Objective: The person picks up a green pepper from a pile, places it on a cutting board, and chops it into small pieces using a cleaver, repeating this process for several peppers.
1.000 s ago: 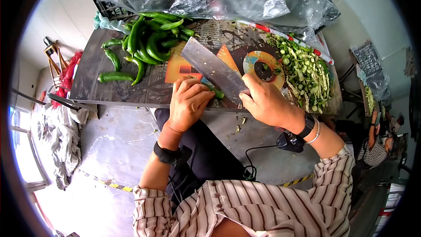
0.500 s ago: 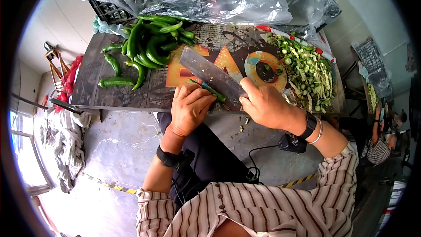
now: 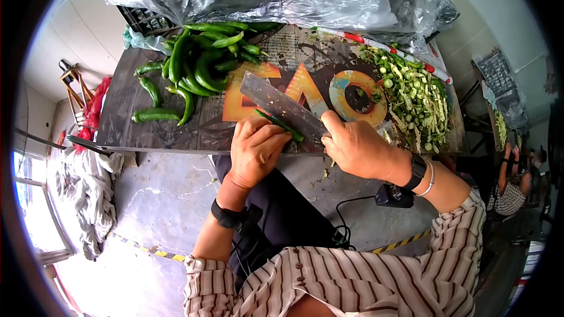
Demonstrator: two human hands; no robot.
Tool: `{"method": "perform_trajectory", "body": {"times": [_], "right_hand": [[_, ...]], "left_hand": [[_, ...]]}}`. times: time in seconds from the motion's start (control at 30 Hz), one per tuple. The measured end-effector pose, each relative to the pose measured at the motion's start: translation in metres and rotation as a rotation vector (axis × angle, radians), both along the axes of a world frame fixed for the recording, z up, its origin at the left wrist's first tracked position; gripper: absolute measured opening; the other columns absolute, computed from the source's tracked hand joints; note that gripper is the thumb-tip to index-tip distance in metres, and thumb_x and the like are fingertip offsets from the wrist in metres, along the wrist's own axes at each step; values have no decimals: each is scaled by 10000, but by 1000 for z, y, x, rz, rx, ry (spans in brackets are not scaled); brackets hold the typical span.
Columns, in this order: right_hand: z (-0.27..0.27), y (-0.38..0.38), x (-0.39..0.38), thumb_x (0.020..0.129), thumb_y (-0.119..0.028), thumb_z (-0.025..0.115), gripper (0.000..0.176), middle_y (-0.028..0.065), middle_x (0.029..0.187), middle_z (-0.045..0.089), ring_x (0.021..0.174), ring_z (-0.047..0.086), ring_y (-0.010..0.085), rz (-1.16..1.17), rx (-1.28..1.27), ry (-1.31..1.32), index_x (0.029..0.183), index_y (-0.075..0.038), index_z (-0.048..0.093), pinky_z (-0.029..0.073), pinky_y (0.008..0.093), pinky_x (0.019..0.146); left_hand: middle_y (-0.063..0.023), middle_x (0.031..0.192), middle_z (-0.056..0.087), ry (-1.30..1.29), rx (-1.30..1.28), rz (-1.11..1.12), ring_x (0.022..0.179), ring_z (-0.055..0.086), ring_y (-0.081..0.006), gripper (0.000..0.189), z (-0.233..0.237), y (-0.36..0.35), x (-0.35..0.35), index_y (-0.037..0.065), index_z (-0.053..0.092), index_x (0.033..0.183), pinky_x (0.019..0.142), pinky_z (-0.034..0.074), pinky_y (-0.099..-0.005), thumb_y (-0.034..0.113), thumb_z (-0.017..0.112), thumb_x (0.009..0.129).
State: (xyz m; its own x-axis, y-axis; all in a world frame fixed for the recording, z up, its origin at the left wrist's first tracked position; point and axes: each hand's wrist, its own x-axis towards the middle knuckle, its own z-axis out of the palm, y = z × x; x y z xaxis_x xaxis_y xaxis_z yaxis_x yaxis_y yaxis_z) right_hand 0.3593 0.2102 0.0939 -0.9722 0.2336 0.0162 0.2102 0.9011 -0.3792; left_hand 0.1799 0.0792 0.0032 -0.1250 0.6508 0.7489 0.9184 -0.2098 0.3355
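Near the table's front edge my left hand [image 3: 258,147] is closed, its curled fingers pressing a green chili pepper [image 3: 278,123] that pokes out past the knuckles. My right hand [image 3: 359,142] grips a cleaver [image 3: 281,101] by its handle. The blade slants up and left just behind the pepper, with small light bits stuck to it. Whole green peppers [image 3: 202,61] are heaped at the back left, and a few lie apart from the heap. To my right spreads a pile of chopped green peppers [image 3: 414,103] with pale seeds.
The dark wooden table [image 3: 126,129] bears large printed letters. Behind it, clear plastic sheeting [image 3: 276,0] covers a black crate [image 3: 147,20]. A red-and-white strip [image 3: 405,56] borders the chopped pile. At the far right another person [image 3: 508,191] sits in a striped shirt. Grey cloth [image 3: 88,205] lies at left.
Both hands stay near the same spot at the front edge. The cleaver remains slanted behind the pepper, and slightly more of the pepper's upper end shows.
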Motion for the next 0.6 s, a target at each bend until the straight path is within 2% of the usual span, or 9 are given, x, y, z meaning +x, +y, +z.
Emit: {"method": "perform_trajectory", "body": {"times": [0.03, 0.1, 0.4, 0.6], "right_hand": [[-1, 1, 0, 885, -105, 555, 227, 200, 594, 541, 583, 587, 400, 0, -1, 1, 998, 10, 396, 436, 468, 499], [-5, 4, -1, 864, -73, 545, 218, 148, 524, 526, 492, 576, 339, 64, 49, 84, 979, 4, 377, 418, 430, 428], [-4, 9, -5, 857, -73, 549, 262, 158, 519, 524, 489, 569, 351, 115, 53, 43, 1036, 33, 390, 419, 444, 435], [0, 9, -9, 849, -84, 562, 264, 159, 517, 521, 479, 562, 347, 124, 49, 11, 1019, 37, 400, 415, 444, 432]], "left_hand": [[37, 884, 660, 1, -1, 0, 903, 574, -187, 218, 0, 0, 0, 138, 735, 864, 789, 435, -335, 92, 743, 651], [35, 887, 665, 4, 1, 0, 907, 579, -186, 217, 0, 0, 0, 139, 738, 860, 793, 437, -334, 90, 745, 648], [30, 875, 668, -6, 2, 9, 913, 590, -182, 212, 1, 0, 0, 141, 744, 844, 800, 439, -337, 91, 749, 637], [27, 870, 665, -7, -5, 14, 916, 591, -187, 213, 2, 0, 1, 141, 745, 841, 811, 440, -344, 91, 748, 633]]}}
